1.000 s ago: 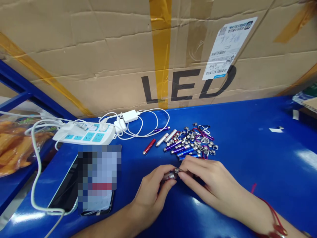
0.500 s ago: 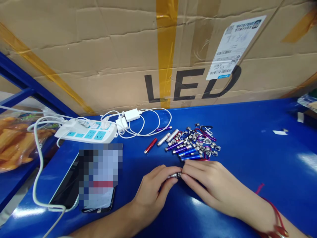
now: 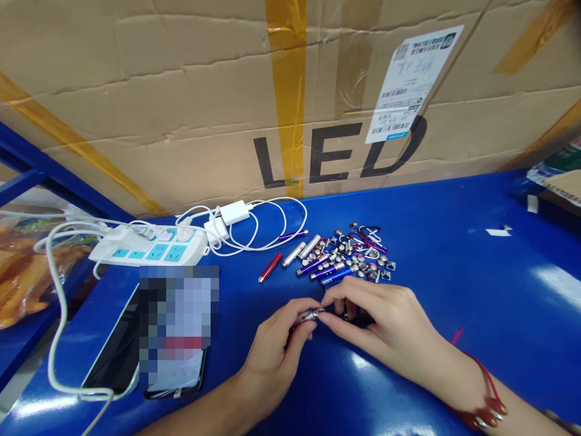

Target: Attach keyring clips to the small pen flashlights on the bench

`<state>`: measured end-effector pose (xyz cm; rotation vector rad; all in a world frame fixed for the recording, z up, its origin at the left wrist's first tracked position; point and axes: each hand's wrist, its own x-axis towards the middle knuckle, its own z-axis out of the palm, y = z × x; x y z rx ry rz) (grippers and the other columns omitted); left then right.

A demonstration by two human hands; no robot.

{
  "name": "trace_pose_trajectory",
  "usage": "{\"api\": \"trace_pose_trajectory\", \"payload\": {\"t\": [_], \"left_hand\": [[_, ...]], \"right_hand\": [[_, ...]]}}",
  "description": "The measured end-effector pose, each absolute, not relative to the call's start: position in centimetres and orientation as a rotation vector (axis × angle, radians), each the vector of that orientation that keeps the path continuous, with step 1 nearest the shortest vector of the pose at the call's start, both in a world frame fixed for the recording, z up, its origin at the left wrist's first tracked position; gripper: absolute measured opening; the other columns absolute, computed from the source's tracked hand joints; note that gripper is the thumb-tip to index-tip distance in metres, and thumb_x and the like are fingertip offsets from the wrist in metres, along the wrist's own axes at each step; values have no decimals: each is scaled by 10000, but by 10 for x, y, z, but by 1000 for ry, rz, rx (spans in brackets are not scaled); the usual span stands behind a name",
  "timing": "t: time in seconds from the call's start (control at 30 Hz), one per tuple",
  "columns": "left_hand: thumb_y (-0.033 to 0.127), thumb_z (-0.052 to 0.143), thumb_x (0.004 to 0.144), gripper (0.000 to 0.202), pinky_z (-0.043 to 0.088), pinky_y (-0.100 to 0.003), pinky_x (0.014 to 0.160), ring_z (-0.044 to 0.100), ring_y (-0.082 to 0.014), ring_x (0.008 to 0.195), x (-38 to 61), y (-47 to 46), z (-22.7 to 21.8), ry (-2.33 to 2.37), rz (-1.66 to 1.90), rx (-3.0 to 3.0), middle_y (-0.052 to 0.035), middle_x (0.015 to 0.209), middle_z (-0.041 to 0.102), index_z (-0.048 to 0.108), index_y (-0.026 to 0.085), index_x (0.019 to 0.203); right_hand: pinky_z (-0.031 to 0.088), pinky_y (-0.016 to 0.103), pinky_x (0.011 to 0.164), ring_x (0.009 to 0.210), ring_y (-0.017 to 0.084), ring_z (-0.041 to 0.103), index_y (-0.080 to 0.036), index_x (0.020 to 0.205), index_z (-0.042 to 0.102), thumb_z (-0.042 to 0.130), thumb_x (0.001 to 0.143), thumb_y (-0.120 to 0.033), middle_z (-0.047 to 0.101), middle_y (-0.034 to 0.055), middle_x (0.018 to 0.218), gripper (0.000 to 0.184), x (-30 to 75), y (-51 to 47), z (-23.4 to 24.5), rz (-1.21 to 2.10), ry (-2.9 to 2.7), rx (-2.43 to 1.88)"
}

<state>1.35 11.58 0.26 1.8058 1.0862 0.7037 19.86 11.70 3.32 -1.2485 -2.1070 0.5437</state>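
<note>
A short, silver-coloured metal cylinder (image 3: 308, 315) is above the near middle of the blue, glossy counter (image 3: 436, 224), between the person's two hands. The left hand (image 3: 272, 348) grasps it, its thumb below and its forefinger curved over the top, with only a narrow gap that the cylinder fills. The right hand (image 3: 385, 321) comes in from the right, its thumb and forefinger tips almost meeting on the cylinder's right end; its other fingers curl under, over something dark that is too hidden to name. Held lengthwise like this, the cylinder is probably steadied by the left hand so that the right can work finely at the end. Whether a separate small piece sits between the right fingertips, I cannot tell.

Just beyond the hands lies a loose heap of small silver metal fittings and coloured clips (image 3: 349, 248), likely put there for easy reach. Along its left and near sides lie a red metal tube (image 3: 270, 268), two silver metal tubes (image 3: 302, 251), two purple metal tubes (image 3: 320, 267) and a blue metal tube (image 3: 338, 277), perhaps set at the edge so that they stay easy to pick out. Farther left, a white power strip with blue sockets (image 3: 154, 247) and two flat, dark-edged phones (image 3: 115, 351) sit well apart from the hands, presumably to leave working room.
</note>
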Motion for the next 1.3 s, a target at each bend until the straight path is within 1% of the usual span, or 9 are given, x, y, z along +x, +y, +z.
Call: {"api": "trace_pose_trajectory", "payload": {"t": [0.1,0.17,0.37,0.5,0.67,0.93,1.2,1.3], "left_hand": [[206,400,880,203,427,-162,636,532,-76,661,13,115,2,1083,726,1810,14,760,575,523,209,1041],[199,401,877,191,422,-158,628,528,-75,654,13,115,2,1080,735,1815,17,739,567,524,202,1024],[201,387,878,196,410,-166,614,514,-78,637,14,116,6,1085,720,1827,11,723,561,541,178,998],[210,374,885,204,384,-170,580,490,-79,619,14,117,6,1095,695,1848,13,708,549,541,176,997],[204,370,888,193,358,-174,567,465,-80,605,13,115,5,1071,671,1894,23,687,529,544,192,971],[198,356,890,184,347,-174,571,459,-80,597,12,114,2,1036,642,1936,35,688,526,515,215,983],[215,338,893,212,359,-185,592,457,-90,606,13,115,3,1054,664,1883,17,693,521,530,184,975],[226,328,896,227,355,-189,586,441,-93,600,12,117,5,1090,710,1872,8,693,508,538,169,962]], "right_hand": [[416,194,534,570,69,521,-230,916,620,580,814,-332,608,-5,804,150,199,116,31,596,-2053,-1211],[433,192,541,571,65,523,-238,927,635,584,814,-314,611,1,855,146,200,115,28,631,-2027,-1167],[471,195,612,699,94,571,-229,910,664,580,819,-265,611,14,862,129,201,117,26,782,-1984,-1064],[467,194,650,718,86,575,-219,860,677,566,829,-220,610,5,843,115,200,118,27,798,-1980,-1020],[457,181,627,699,79,576,-201,786,678,540,843,-193,606,8,821,149,200,118,29,873,-1971,-1016],[470,170,612,668,73,573,-190,748,678,523,848,-188,600,19,798,184,203,124,30,970,-1966,-966],[484,159,540,589,54,546,-159,760,677,541,836,-200,560,29,805,161,201,134,26,1142,-1956,-912],[482,165,546,586,50,539,-162,800,678,514,855,-210,553,33,833,179,199,140,27,1114,-2019,-895]]}}
